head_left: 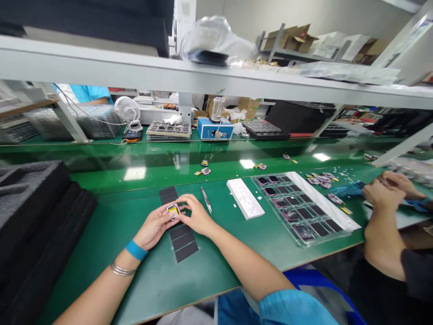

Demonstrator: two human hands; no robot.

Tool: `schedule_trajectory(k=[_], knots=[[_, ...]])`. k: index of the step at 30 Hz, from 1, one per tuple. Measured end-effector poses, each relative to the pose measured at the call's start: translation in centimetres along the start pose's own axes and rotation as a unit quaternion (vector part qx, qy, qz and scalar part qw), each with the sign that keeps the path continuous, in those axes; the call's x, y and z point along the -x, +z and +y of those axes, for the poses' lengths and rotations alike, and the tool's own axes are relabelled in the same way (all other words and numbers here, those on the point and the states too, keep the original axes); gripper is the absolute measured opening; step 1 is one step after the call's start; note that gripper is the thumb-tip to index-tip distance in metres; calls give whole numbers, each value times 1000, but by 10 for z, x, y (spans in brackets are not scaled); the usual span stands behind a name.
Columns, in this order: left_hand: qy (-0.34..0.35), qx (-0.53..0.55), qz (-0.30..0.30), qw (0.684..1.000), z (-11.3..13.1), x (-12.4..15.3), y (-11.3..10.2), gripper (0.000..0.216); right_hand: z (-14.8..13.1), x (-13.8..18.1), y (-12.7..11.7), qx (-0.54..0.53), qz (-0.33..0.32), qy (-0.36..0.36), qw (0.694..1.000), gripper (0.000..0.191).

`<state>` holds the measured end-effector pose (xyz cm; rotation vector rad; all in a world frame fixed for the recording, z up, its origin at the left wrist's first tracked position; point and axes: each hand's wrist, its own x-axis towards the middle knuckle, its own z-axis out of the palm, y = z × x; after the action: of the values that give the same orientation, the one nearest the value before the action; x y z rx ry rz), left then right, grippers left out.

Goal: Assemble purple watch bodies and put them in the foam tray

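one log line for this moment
left hand + right hand: holding yellow-faced part | below: black strips on green table | nearby: tweezers, white block

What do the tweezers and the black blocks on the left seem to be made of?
Tweezers: likely steel, thin and silvery with a bright glint. Black blocks: seemingly foam, matte and grainy, with recesses cut into the top.

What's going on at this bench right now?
The person holds a small yellow-faced square part between left hand and right hand, just above a strip of black pads on the green mat. Tweezers lie beside, untouched. At right, a co-worker's hands work near a tray of similar parts.
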<state>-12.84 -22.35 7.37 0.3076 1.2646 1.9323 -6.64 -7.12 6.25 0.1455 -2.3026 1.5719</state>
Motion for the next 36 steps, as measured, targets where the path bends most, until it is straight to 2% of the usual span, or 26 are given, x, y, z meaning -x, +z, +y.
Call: schedule_trajectory(k=[2,4,8,12,14,16,18,19,20,21,23,24,25,28,29,31,34,35,36], knots=[[16,-30,-7,999,-1,2,2,44,5,0,1,-128,-55,65,988,57],[37,-54,-4,998,-3,5,4,44,7,0,2,-197,-93,92,972,61],[92,-73,26,993,-5,12,10,44,0,3,8,-193,-66,73,976,52],[127,-74,97,984,-8,27,15,45,-9,11,21,-187,-70,59,978,47],[123,-63,113,984,-9,38,17,46,-13,13,25,-200,-97,57,973,52],[101,-31,115,988,-9,53,19,45,-17,8,20,-213,-159,66,962,61],[74,28,103,992,-4,72,21,43,-22,-7,2,-163,-197,105,961,60],[65,57,92,992,0,82,22,43,-23,-19,-11,-100,-183,137,968,52],[61,72,80,992,5,92,23,43,-24,-34,-26,-18,-146,173,974,42],[64,65,70,993,10,101,25,44,-23,-50,-43,99,-67,220,968,33],[106,-35,77,991,23,118,27,42,-17,-83,-73,182,3,263,948,32],[146,-121,100,977,28,125,27,40,-11,-99,-86,213,27,285,934,33],[194,-215,133,948,33,130,28,39,-5,-112,-95,241,48,311,918,36],[327,-432,243,804,43,144,29,48,17,-140,-109,298,98,380,870,50],[358,-470,269,760,45,148,29,53,23,-147,-109,312,114,394,857,56],[403,-516,301,694,46,159,30,60,33,-159,-105,331,139,407,840,64],[448,-559,321,620,46,185,27,59,40,-176,-96,335,152,409,835,68],[457,-565,325,605,47,196,23,58,41,-181,-92,332,152,405,838,67],[461,-561,331,603,48,208,16,57,42,-185,-90,325,151,400,844,63]])
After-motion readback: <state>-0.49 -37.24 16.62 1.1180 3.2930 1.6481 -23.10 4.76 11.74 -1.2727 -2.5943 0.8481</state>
